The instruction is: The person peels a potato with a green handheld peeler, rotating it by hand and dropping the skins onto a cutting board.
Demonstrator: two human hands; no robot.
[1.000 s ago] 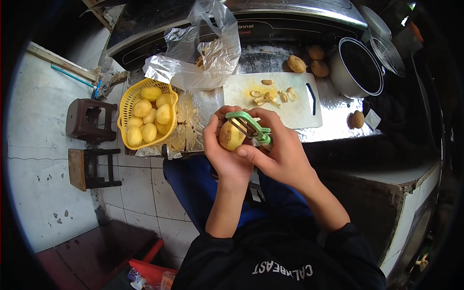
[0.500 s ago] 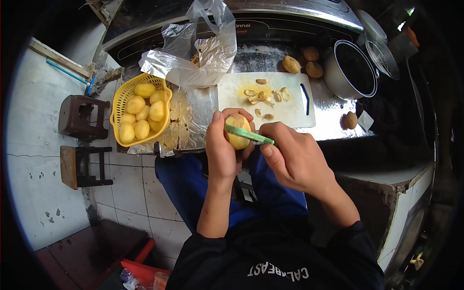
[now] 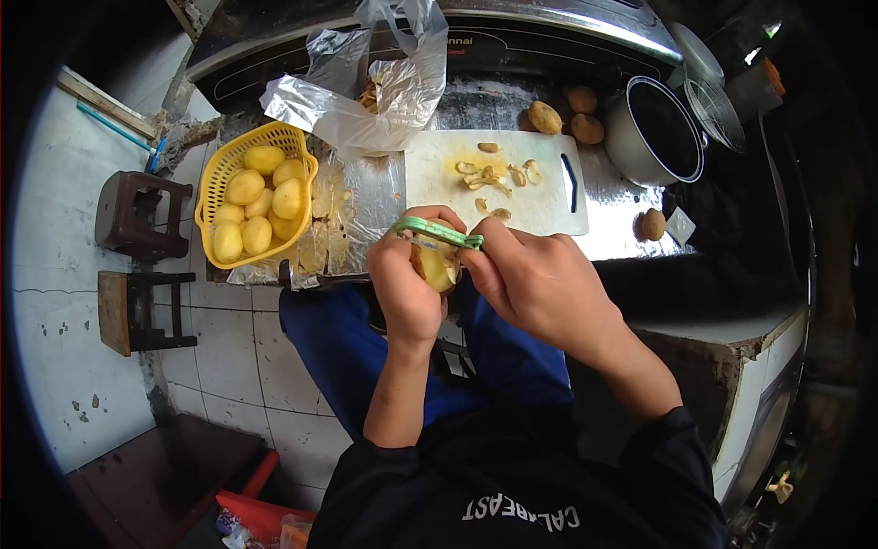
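My left hand is closed around a partly peeled potato, held in front of the board's near edge. A green peeler lies across the potato's upper side, its handle end gripped by my right hand. Loose peel hangs at the potato's right side, near my right fingertips. Just beyond both hands is a white cutting board with several strips of peel on it. To the left, a yellow basket holds several peeled potatoes.
Unpeeled potatoes sit behind the board, beside a metal pot. Another potato lies to the right, near a white square. A plastic bag with peel stands at the back. Stools are on the floor at left.
The peeler has moved left and up over the potato, and the potato is turned and tilted in my left hand. A flap of peel now shows. The whole view has shifted slightly.
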